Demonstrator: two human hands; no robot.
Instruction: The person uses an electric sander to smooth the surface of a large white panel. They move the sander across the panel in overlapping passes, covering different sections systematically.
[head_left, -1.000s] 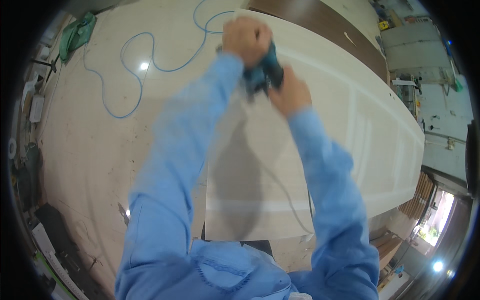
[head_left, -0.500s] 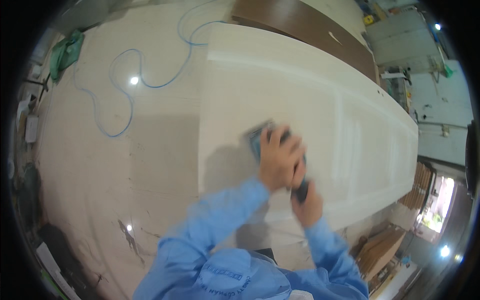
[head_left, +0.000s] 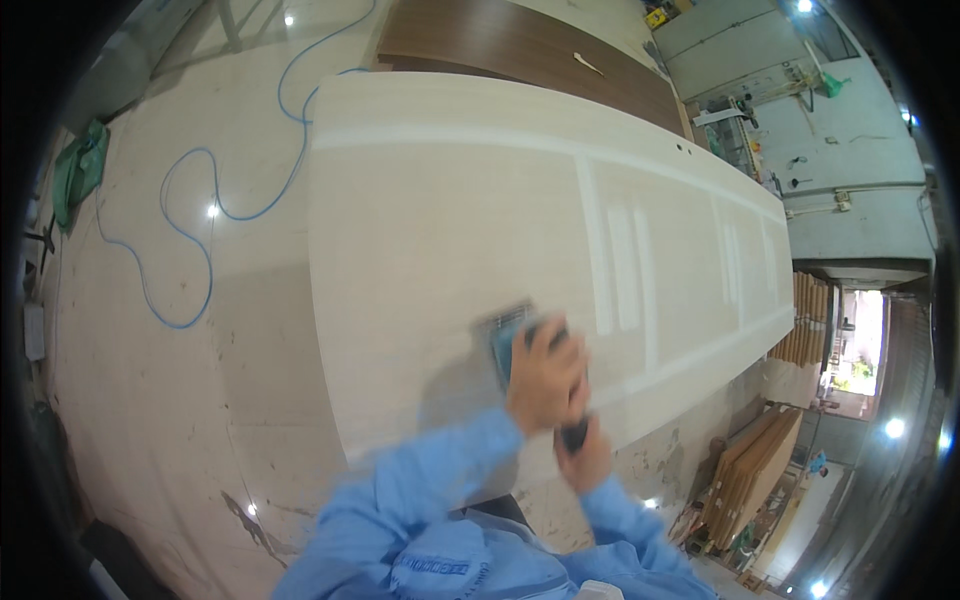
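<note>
A blue-green power sander with black grips rests on a large pale panel, toward its near edge. My left hand is wrapped over the front grip, hiding much of the sander's body. Behind it, my right hand is closed round the black rear handle. Both hands and the sander are slightly blurred. Whiter bands cross the panel lengthwise and crosswise, and two small dark holes show near its far edge.
Beyond the panel lies a brown wood-look board. A thin blue hose loops over the floor at left, near a green cloth or bag. Stacked brown boards stand at the right.
The sander and both hands have moved nearer to me over the panel, still gripped the same way. My view has shifted right, so more of the panel's right part shows.
</note>
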